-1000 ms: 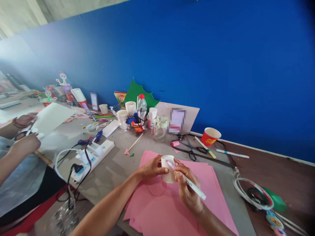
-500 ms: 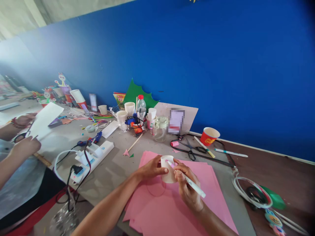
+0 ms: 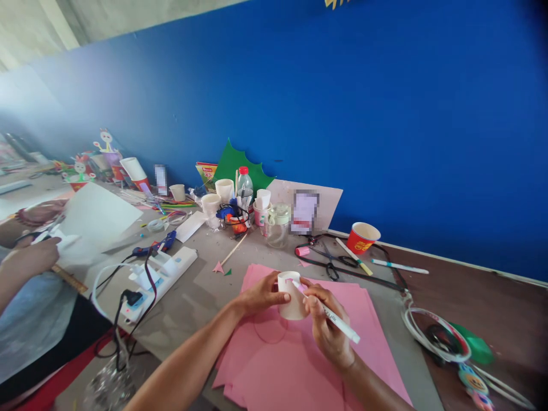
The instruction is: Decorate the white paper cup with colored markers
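Observation:
Over a stack of pink paper point(image 3: 295, 359), my left hand point(image 3: 263, 295) grips a white paper cup point(image 3: 291, 307) by its left side, thumb across the front. My right hand point(image 3: 327, 325) is closed around a white marker point(image 3: 340, 323) with a pink tip end. That tip is at the cup's outer wall just below the rim, where a small pink mark shows. Some right-hand fingers rest against the cup's right side. A faint round outline is visible on the top pink sheet, below the cup.
Behind the paper lie black scissors point(image 3: 331, 262), a pink marker cap point(image 3: 302, 251), two more markers and a red cup point(image 3: 363, 238). A glass jar point(image 3: 278, 225) and a bottle point(image 3: 245, 188) stand farther back. Left are a power strip point(image 3: 160, 285) and another person's hands cutting white paper point(image 3: 103, 214).
The marker has shifted slightly along the cup near its rim. My left hand keeps its hold. At left, the other person's white paper has swung rightward and lies flatter.

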`<move>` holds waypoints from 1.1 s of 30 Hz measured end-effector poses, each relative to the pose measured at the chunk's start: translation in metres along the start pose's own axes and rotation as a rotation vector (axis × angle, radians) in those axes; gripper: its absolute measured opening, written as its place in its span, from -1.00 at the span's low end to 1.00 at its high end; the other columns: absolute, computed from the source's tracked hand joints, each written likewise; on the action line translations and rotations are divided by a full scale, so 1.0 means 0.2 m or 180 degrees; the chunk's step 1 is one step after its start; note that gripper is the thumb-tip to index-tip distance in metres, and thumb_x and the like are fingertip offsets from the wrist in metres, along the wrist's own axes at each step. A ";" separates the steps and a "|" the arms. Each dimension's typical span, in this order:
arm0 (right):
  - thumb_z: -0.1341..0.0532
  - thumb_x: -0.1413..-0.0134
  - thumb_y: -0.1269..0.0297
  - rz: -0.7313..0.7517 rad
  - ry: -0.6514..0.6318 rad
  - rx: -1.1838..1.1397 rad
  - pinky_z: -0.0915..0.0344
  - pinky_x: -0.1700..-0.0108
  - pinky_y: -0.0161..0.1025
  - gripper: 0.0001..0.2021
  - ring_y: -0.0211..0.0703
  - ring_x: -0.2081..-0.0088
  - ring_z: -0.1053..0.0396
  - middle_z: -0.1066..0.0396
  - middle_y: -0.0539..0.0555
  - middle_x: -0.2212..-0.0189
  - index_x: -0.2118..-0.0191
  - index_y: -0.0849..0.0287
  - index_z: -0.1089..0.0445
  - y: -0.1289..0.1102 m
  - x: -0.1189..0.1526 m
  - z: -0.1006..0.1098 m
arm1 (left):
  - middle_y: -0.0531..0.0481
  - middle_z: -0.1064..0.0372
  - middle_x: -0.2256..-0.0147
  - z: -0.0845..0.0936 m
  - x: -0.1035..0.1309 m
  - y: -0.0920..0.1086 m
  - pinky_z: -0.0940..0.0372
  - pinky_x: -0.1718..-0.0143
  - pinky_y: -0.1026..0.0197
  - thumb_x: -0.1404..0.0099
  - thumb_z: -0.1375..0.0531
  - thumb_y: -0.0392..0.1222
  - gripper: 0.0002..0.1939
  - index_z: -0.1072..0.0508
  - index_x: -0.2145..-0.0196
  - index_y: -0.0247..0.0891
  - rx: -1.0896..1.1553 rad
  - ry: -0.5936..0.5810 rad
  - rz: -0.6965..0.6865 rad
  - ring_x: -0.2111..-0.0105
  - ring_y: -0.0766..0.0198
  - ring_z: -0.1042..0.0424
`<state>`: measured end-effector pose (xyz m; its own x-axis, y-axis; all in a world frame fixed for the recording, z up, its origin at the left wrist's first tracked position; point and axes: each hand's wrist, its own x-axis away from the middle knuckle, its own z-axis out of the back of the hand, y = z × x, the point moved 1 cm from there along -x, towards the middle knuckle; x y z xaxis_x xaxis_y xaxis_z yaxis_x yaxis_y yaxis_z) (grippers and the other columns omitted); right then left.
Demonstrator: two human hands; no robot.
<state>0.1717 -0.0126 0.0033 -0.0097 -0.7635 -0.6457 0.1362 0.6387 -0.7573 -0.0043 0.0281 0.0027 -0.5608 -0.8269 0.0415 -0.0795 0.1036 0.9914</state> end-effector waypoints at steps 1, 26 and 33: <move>-0.09 -0.30 0.28 -0.0005 0.0006 -0.0020 -0.41 0.05 -0.09 -0.86 0.01 0.05 -0.49 -0.47 0.05 0.42 0.19 0.07 -0.40 0.00 0.00 0.00 | -0.11 -0.44 0.15 0.00 0.00 0.00 -0.24 0.19 0.23 0.01 -0.38 0.22 -0.25 -0.39 -0.02 -0.30 0.0011 0.0002 0.0001 0.16 0.12 -0.39; -0.09 -0.31 0.14 -0.0484 0.0301 -0.0253 -0.26 0.50 -0.31 -0.75 -0.25 0.55 -0.25 -0.24 -0.07 0.59 0.29 0.14 -0.41 0.00 -0.01 -0.01 | -0.11 -0.44 0.22 0.01 0.02 0.03 -0.21 0.19 0.22 0.03 -0.41 0.15 -0.28 -0.44 0.01 -0.36 0.0380 -0.0010 0.0051 0.19 0.14 -0.38; -0.08 -0.31 0.11 -0.0660 0.0262 -0.0294 -0.23 0.49 -0.31 -0.71 -0.27 0.55 -0.20 -0.24 -0.05 0.57 0.33 0.16 -0.40 0.02 0.01 0.00 | -0.15 -0.46 0.18 0.01 0.01 0.02 -0.22 0.15 0.19 0.02 -0.41 0.16 -0.27 -0.43 0.00 -0.37 0.0478 -0.0046 0.0009 0.16 0.09 -0.41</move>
<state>0.1719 -0.0106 -0.0006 -0.1093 -0.8713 -0.4784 0.0318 0.4780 -0.8778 -0.0085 0.0281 0.0062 -0.5730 -0.8185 0.0414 -0.1996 0.1883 0.9616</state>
